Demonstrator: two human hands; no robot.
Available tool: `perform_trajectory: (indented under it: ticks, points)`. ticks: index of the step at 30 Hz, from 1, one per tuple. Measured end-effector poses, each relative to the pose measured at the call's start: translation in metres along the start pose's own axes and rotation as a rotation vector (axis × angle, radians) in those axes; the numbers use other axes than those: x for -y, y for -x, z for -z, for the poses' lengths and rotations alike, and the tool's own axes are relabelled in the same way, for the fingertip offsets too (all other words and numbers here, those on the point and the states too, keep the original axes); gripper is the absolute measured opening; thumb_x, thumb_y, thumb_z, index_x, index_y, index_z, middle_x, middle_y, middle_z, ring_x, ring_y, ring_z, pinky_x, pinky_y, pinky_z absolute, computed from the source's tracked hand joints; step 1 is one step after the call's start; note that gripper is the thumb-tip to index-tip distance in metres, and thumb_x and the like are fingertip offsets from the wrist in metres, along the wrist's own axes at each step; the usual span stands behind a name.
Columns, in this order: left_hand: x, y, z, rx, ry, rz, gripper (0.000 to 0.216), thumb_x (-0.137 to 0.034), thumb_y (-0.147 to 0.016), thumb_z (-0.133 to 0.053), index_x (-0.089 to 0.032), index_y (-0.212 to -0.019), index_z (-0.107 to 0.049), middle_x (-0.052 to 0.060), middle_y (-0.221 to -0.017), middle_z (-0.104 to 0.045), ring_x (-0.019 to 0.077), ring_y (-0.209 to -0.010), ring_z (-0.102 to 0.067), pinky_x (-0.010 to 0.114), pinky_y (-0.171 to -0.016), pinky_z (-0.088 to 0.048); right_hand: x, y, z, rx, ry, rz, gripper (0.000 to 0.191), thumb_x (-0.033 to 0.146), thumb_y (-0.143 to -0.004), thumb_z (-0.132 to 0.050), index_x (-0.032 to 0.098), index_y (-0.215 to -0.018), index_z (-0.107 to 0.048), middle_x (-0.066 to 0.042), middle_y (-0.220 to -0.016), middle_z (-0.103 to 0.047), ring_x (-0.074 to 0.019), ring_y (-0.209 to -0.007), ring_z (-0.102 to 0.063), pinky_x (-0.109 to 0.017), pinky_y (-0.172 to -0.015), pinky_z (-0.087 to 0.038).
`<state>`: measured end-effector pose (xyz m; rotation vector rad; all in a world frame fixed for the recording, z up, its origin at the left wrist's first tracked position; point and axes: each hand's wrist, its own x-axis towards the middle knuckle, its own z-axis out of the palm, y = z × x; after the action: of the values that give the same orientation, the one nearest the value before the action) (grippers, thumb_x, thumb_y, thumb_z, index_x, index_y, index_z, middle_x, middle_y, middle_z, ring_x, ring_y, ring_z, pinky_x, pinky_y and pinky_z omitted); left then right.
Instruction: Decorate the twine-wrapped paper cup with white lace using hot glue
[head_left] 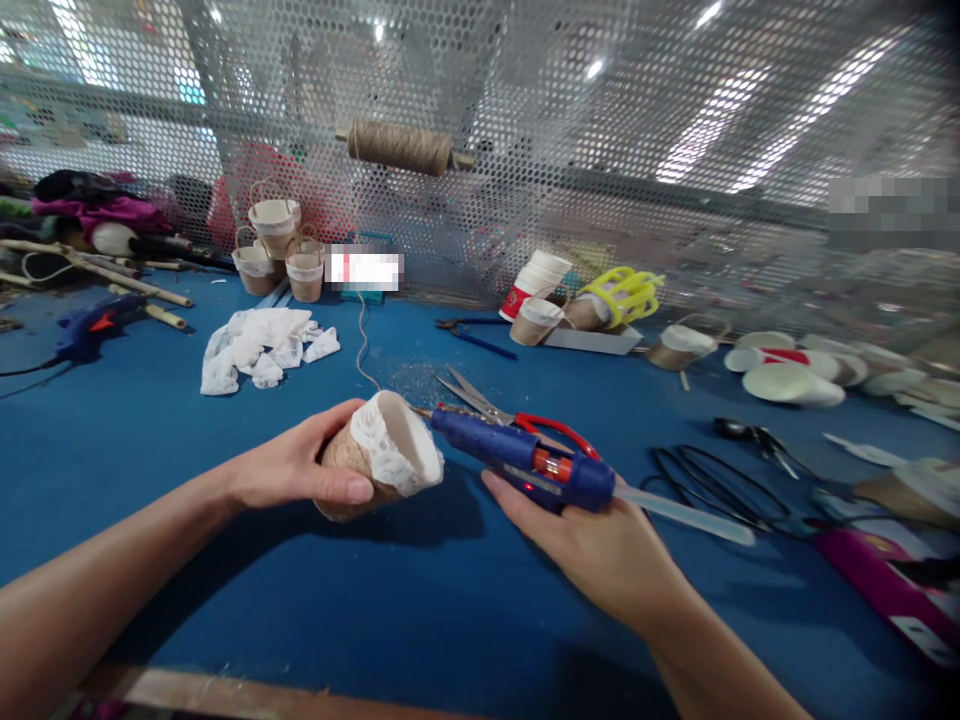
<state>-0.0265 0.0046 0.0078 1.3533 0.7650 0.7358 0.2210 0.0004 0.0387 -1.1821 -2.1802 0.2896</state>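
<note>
Left hand (311,465): fingers wrapped round a twine-wrapped cup (349,458), thumb on the near side; cup was tilted, mouth to the right, lace band (373,436) at its rim. Right hand (592,550): fingers gripped a glue gun (487,445); trigger hidden, couldn't tell if squeezed. Nozzle (422,411) was right by the rim; contact unclear

Risks, my read: indicator light (529,487) was lit, so tip probably hot; a slip could have burned left fingers or smeared the lace. Clamping too hard could have dented the cup. Scissors (495,411) lay just behind the gun, easy to knock if it swung back. Loose strand (363,340) ran back from the cup, could have snagged

Room: widest stretch of table (450,620) was between hands and near edge (202,688). Right was tighter: glue stick (690,513) pointed out near coiled cable (701,485). Mesh panel (525,80) closed off the back
</note>
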Motion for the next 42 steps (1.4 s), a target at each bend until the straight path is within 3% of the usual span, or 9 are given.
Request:
perform_trajectory:
  ticks: [9,28,33,37,42]
  points:
    - [0.001,0.001,0.004,-0.014,-0.067,-0.036,0.070,-0.048,-0.062,-0.070,-0.013,-0.117,-0.043,0.010,-0.100,-0.058,0.0245,-0.092,-0.053,0.034,-0.078,-0.043,0.001,0.001,-0.003,0.043,-0.130,-0.176,0.014,0.030,-0.077,-0.054,0.026,-0.064,-0.057,0.001,-0.051,-0.055,-0.0164,-0.044,-0.055,-0.028,-0.046,-0.052]
    - [0.001,0.002,0.010,-0.066,-0.040,-0.046,0.067,-0.044,-0.061,-0.073,-0.014,-0.114,-0.043,0.005,-0.094,-0.053,0.0167,-0.081,-0.049,0.025,-0.069,-0.042,-0.001,0.000,0.007,0.099,-0.013,-0.058,0.012,0.028,-0.079,-0.051,0.025,-0.072,-0.060,0.001,-0.056,-0.061,-0.0165,-0.046,-0.059,-0.026,-0.047,-0.054]
    - [0.002,0.002,0.012,-0.069,-0.051,-0.045,0.064,-0.045,-0.063,-0.072,-0.015,-0.111,-0.043,0.006,-0.092,-0.053,0.0178,-0.080,-0.050,0.026,-0.066,-0.043,-0.006,0.004,-0.001,0.004,-0.017,-0.077,0.004,0.030,-0.074,-0.059,0.026,-0.074,-0.061,-0.001,-0.067,-0.068,-0.0217,-0.060,-0.067,-0.031,-0.058,-0.058]
    - [0.001,0.002,0.012,-0.087,-0.046,-0.050,0.068,-0.044,-0.061,-0.073,-0.015,-0.114,-0.041,0.005,-0.092,-0.053,0.0163,-0.077,-0.049,0.025,-0.064,-0.042,-0.016,0.013,-0.012,-0.117,0.005,-0.126,0.010,0.032,-0.076,-0.059,0.026,-0.083,-0.062,-0.002,-0.074,-0.070,-0.0232,-0.068,-0.069,-0.033,-0.063,-0.059]
    - [0.000,0.001,0.013,-0.124,-0.064,-0.057,0.069,-0.044,-0.060,-0.073,-0.015,-0.114,-0.041,0.005,-0.095,-0.053,0.0176,-0.080,-0.049,0.026,-0.067,-0.042,-0.023,0.016,-0.011,-0.084,0.084,-0.085,0.015,0.036,-0.073,-0.060,0.027,-0.083,-0.065,-0.004,-0.081,-0.070,-0.0270,-0.079,-0.068,-0.040,-0.072,-0.057]
